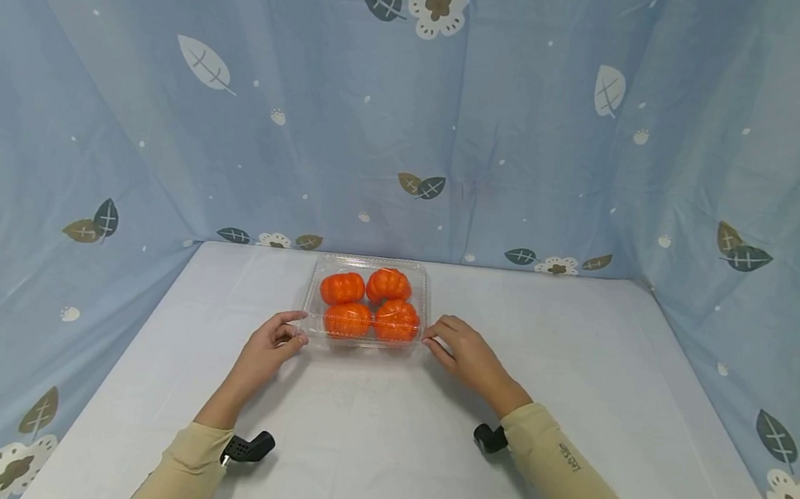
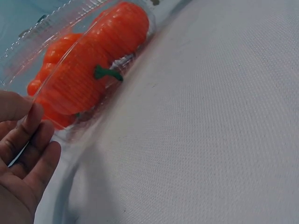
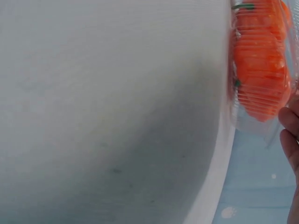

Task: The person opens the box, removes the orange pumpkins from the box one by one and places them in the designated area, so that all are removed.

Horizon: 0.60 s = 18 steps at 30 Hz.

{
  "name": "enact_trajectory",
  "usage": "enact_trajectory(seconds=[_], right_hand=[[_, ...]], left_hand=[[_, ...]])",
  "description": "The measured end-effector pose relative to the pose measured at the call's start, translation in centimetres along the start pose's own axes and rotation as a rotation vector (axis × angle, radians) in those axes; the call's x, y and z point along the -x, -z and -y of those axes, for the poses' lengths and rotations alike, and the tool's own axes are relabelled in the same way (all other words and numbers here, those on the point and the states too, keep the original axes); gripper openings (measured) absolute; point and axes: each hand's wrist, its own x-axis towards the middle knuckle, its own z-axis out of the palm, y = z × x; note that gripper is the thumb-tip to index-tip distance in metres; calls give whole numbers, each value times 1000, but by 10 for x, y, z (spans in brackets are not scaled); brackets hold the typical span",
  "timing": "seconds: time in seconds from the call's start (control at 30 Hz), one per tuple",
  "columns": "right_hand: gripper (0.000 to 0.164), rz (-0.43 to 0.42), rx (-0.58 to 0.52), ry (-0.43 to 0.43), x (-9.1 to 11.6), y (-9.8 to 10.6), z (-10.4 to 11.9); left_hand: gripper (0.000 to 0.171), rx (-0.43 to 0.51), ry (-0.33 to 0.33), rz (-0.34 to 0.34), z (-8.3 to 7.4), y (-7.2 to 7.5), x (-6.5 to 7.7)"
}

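Observation:
A clear plastic clamshell box (image 1: 319,271) sits near the far edge of the table, holding several small orange toy pumpkins (image 1: 348,320). Green stems (image 2: 108,73) show through its ridged wall in the left wrist view. My left hand (image 1: 267,345) is at the front left corner, pinching the box's edge between thumb and forefinger, the other fingers loosely bent. At the front right corner, my right hand (image 1: 468,356) pinches the edge with its fingertips. In the right wrist view only part of the right hand's fingers (image 3: 290,123) shows, beside the box.
A white cloth covers the table (image 1: 361,444). Behind it and along both sides hangs a blue curtain (image 1: 503,146) with leaves and flowers. A black wrist camera (image 1: 250,447) is on the left forearm, another (image 1: 489,439) on the right.

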Motion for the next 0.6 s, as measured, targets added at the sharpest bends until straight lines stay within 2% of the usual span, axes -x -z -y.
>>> enact_trajectory(seconds=[0.53, 0.6], right_hand=[[6, 144, -24, -66, -11, 10, 2], [6, 149, -31, -76, -11, 10, 2]], left_hand=[[44, -29, 1, 14, -1, 1, -1], [44, -26, 6, 19, -6, 1, 1]])
